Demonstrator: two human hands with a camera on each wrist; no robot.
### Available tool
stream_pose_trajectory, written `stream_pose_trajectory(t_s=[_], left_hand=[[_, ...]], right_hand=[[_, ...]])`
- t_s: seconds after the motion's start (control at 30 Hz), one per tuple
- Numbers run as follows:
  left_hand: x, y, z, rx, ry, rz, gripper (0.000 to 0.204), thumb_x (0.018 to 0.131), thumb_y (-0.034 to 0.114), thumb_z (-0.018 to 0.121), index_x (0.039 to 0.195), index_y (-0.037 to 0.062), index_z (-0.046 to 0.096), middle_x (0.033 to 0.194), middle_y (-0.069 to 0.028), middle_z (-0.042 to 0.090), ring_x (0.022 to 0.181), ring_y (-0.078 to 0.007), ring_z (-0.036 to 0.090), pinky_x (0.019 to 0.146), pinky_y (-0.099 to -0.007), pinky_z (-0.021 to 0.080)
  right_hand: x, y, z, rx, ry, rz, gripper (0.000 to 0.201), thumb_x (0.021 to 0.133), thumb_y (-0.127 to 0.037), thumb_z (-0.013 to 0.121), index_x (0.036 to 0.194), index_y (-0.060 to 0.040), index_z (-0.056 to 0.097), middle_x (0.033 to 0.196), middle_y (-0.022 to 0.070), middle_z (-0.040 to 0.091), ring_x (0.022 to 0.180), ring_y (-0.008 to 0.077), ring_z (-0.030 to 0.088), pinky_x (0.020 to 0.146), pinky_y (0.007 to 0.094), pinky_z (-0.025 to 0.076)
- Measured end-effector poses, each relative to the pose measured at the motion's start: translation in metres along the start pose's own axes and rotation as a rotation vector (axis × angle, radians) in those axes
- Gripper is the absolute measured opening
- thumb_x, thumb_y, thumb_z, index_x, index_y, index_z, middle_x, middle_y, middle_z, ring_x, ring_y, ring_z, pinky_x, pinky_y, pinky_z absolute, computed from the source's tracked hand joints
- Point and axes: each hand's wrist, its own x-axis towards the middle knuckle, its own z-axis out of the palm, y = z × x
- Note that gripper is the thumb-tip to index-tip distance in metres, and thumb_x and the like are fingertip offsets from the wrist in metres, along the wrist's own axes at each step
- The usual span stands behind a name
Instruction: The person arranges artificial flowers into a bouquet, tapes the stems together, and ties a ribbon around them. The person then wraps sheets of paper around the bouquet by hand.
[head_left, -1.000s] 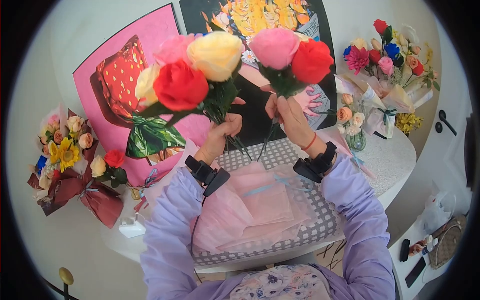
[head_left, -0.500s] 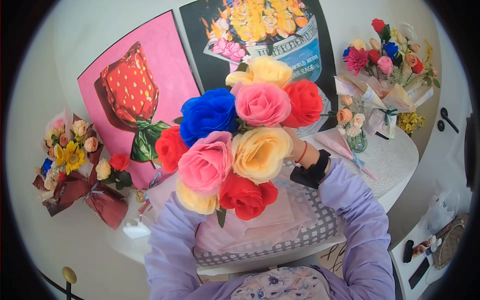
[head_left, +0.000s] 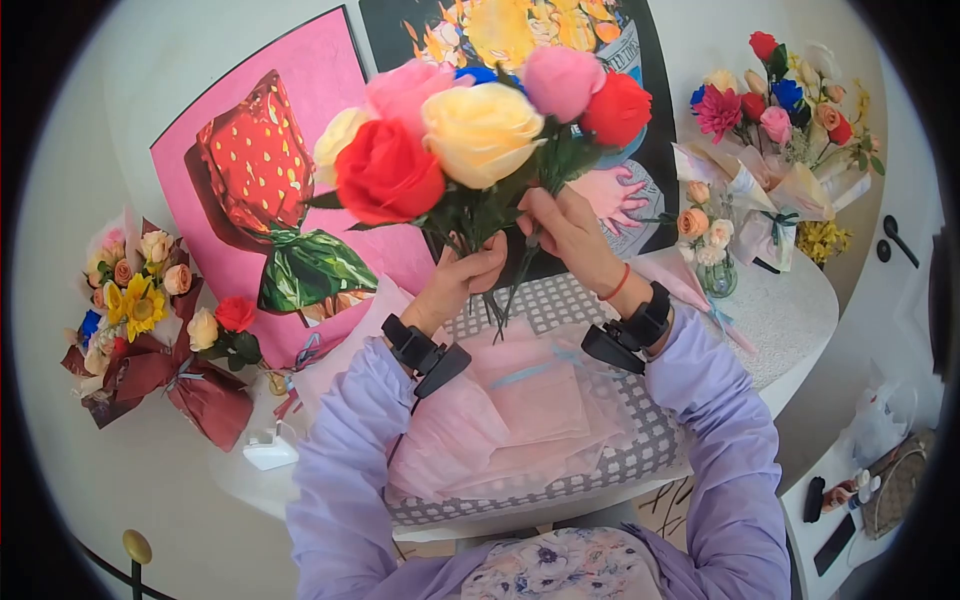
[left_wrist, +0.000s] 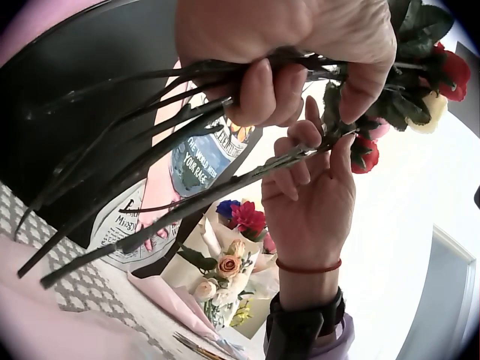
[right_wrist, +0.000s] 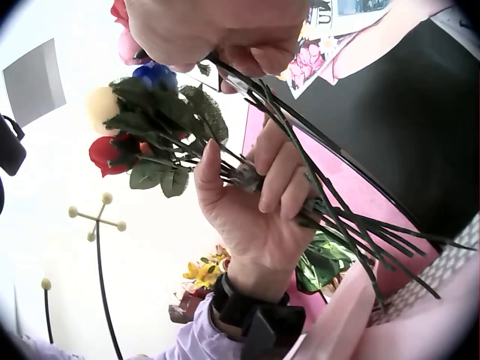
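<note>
Head view, clock from frame centre: maroon-wrapped bouquet (head_left: 180, 375) at 9. Left hand (head_left: 452, 277) near centre, fingers curled round the stems of a rose bunch (head_left: 475, 135), heads red, cream, pink at 11 to 12, stem ends hanging below. Pink sheets (head_left: 450, 440) at 6 on checked cloth (head_left: 645, 440). Right hand (head_left: 578, 235) at 1 to 2, finger and thumb pinching stems under a pink rose (head_left: 563, 85) and red rose (head_left: 617, 108), just beside the bunch. Glass vase (head_left: 716, 278) at 3, pale-wrapped bouquet (head_left: 775, 185) at 2.
</note>
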Motion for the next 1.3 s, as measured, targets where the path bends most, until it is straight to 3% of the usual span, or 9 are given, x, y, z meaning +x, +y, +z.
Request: stream_pose_trajectory(t_s=[0.33,0.63,0.8,0.87,0.93,1.0,1.2,1.27,1.3], left_hand=[[0.006,-0.013,-0.010,-0.071,-0.041,-0.230,0.031,0.067,0.016,0.056,0.093,-0.0003,0.052,0.077,-0.0039,0.051,0.066,-0.0121,0.046,0.061,-0.0254,0.036],[0.013,-0.028,-0.003,0.296,0.174,0.184,0.048,0.092,0.026,0.046,0.130,0.0016,0.030,0.125,-0.0085,0.043,0.116,-0.0180,0.041,0.100,-0.0348,0.029],[0.016,-0.029,0.009,0.361,0.216,0.317,0.047,0.093,0.030,0.041,0.130,0.0028,0.030,0.123,-0.0092,0.044,0.116,-0.0182,0.041,0.098,-0.0326,0.030],[0.018,-0.029,0.000,0.440,0.208,0.300,0.030,0.094,0.031,0.039,0.108,0.0041,0.044,0.084,-0.0023,0.050,0.080,-0.0101,0.045,0.078,-0.0236,0.035],[0.016,-0.025,0.000,0.447,0.221,0.321,0.032,0.095,0.032,0.038,0.109,0.0041,0.044,0.084,-0.0023,0.051,0.080,-0.0103,0.045,0.075,-0.0240,0.036],[0.012,-0.019,0.003,0.617,0.264,0.387,0.032,0.094,0.032,0.038,0.109,0.0045,0.045,0.084,-0.0019,0.052,0.080,-0.0101,0.045,0.074,-0.0240,0.037],[0.007,-0.038,-0.022,0.500,0.203,0.238,0.028,0.095,0.024,0.038,0.110,0.0030,0.047,0.093,-0.0042,0.052,0.088,-0.0152,0.046,0.080,-0.0268,0.036],[0.005,-0.054,-0.036,1.669,0.183,0.778,0.027,0.092,0.013,0.038,0.116,0.0033,0.045,0.107,-0.0097,0.052,0.101,-0.0243,0.047,0.090,-0.0336,0.035],[0.002,-0.063,-0.028,1.107,0.216,0.447,0.034,0.088,0.006,0.039,0.122,0.0046,0.043,0.121,-0.0146,0.046,0.115,-0.0298,0.041,0.099,-0.0379,0.029]], right_hand=[[0.008,0.006,0.004,0.142,-0.093,0.070,0.018,0.088,-0.012,0.048,0.097,0.0031,0.051,0.068,0.0048,0.058,0.049,0.0098,0.056,0.035,0.0205,0.045],[0.002,0.007,0.014,-0.080,0.236,-0.142,0.017,0.083,-0.012,0.056,0.089,0.0037,0.057,0.069,0.0104,0.061,0.056,0.0161,0.059,0.049,0.0259,0.045],[0.003,0.020,0.005,-0.277,0.236,-0.197,0.019,0.080,-0.016,0.059,0.089,0.0007,0.060,0.074,0.0149,0.061,0.061,0.0257,0.060,0.056,0.0326,0.044],[0.008,0.023,-0.002,-0.359,0.347,-0.479,0.019,0.081,-0.018,0.060,0.089,-0.0009,0.061,0.071,0.0164,0.060,0.061,0.0304,0.058,0.054,0.0338,0.043],[0.005,0.034,-0.022,-0.689,0.242,-0.441,0.019,0.084,-0.006,0.052,0.101,0.0028,0.055,0.089,0.0072,0.060,0.079,0.0160,0.057,0.071,0.0273,0.045],[0.009,0.108,-0.055,-1.477,0.325,-0.779,0.032,0.083,-0.007,0.056,0.112,0.0004,0.048,0.104,0.0090,0.057,0.089,0.0165,0.056,0.078,0.0276,0.046],[0.002,0.093,-0.036,-0.718,0.183,-0.539,0.039,0.078,-0.015,0.056,0.115,-0.0035,0.050,0.114,0.0173,0.051,0.108,0.0358,0.046,0.094,0.0441,0.032],[0.001,0.080,-0.026,-0.879,0.178,-0.531,0.038,0.077,-0.014,0.057,0.113,-0.0023,0.051,0.114,0.0173,0.051,0.108,0.0365,0.046,0.093,0.0451,0.032],[0.001,0.081,-0.023,-0.823,0.170,-0.511,0.038,0.077,-0.014,0.057,0.113,-0.0023,0.051,0.113,0.0175,0.052,0.107,0.0367,0.046,0.092,0.0455,0.032]])
